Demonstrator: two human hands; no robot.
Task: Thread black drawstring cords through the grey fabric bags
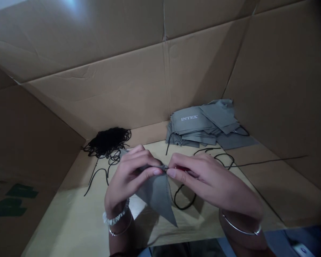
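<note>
Pinching a gray cloth piece (156,200) together, the left hand (130,178) and right hand (203,180) hold tight above a loop of black cord (183,200).

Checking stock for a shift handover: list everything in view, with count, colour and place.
cardboard walls: several panels, brown, behind and beside the table
printed mark: at least one, green, on the left cardboard
table: one, pale wood, under everything
fabric stack: many pieces, grey, far side of the table, top piece printed INTEX in white
cord tangle: one, black, far left of the table
loose cord: count unclear, black, around and beyond the hands
fabric triangle: one, grey, between the hands
scrunchie: one, white, left wrist
bangles: two, silver, one per wrist
left hand: pinching the fabric triangle
right hand: pinching the same edge
</note>
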